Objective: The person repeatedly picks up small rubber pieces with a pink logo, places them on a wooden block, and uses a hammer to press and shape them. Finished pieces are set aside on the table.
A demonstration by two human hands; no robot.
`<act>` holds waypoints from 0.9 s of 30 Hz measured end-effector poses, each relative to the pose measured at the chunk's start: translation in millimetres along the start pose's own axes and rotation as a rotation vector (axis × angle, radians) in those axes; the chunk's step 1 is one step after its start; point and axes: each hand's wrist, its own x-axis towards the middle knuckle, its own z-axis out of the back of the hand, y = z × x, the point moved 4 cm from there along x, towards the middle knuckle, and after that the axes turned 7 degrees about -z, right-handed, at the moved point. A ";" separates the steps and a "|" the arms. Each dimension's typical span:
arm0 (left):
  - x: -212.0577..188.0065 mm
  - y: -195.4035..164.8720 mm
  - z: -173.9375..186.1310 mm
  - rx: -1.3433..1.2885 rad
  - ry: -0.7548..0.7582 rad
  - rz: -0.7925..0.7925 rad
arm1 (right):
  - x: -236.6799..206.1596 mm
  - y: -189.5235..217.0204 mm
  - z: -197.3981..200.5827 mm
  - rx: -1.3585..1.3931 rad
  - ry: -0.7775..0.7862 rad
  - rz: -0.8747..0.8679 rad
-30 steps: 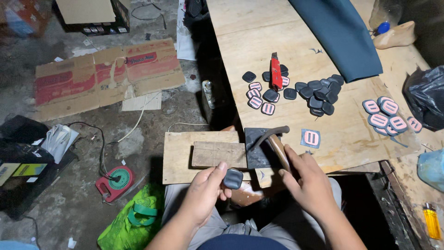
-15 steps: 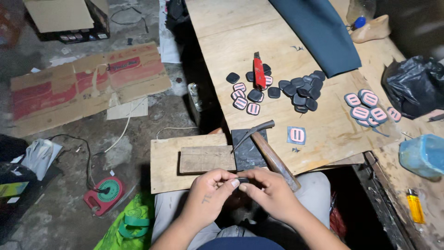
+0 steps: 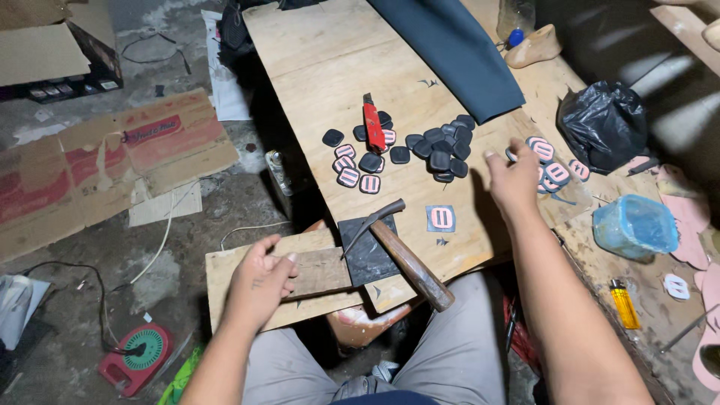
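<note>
A large plywood board (image 3: pixel 330 67) fills the upper middle of the frame as a worktop, with a dark blue sheet (image 3: pixel 450 52) lying across its upper right. Below it, in the lower middle of the frame, a smaller wooden block (image 3: pixel 315 271) rests over the person's knees beside a dark square plate (image 3: pixel 367 251), and a hammer (image 3: pixel 401 255) lies across that plate, its handle running down and to the right, its head toward the upper left.

The right hand (image 3: pixel 514 180) is stretched out to the right of centre, and it is the nearer hand to the pile of pink-and-black buckles (image 3: pixel 551 169), which lies just to its right, close to or under the fingertips; whether they touch cannot be told. Its fingers are spread loosely open and nothing shows in them. A single buckle (image 3: pixel 441 218) sits apart, down and to the left of this hand. The heap of dark buckles (image 3: pixel 442 146) lies up and to the left of it, next to a red utility knife (image 3: pixel 373 126).

The left hand (image 3: pixel 259 281) rests at the lower left on the wooden block, fingers curled over its edge, gripping it lightly.
</note>
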 end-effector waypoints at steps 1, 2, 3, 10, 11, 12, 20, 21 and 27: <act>5.6 2.6 3.0 -0.107 0.010 0.099 | 6.3 -3.7 9.4 0.048 -0.091 0.040; 9.0 3.6 7.3 -0.180 0.021 0.148 | 11.9 -15.5 17.3 0.315 -0.074 -0.124; 10.9 5.1 12.5 -0.252 0.032 0.200 | 14.9 -26.0 24.9 0.581 -0.059 -0.289; 23.3 14.4 19.1 -0.211 0.222 0.332 | -0.2 -46.8 29.9 0.413 0.503 -0.585; 27.0 15.1 17.3 -0.132 0.235 0.332 | -2.2 -45.3 29.8 0.134 0.479 -0.516; 31.1 15.5 14.1 -0.053 0.247 0.331 | -5.2 -42.4 27.8 -0.142 0.450 -0.438; 31.2 15.2 6.7 0.044 0.161 0.271 | -57.3 10.6 5.2 -0.563 -0.092 0.694; 29.7 16.1 7.0 0.034 0.149 0.266 | -59.2 8.0 3.3 -0.565 -0.082 0.666; 28.1 24.2 6.0 0.017 0.117 0.239 | -57.8 -8.2 0.1 -0.598 -0.104 0.621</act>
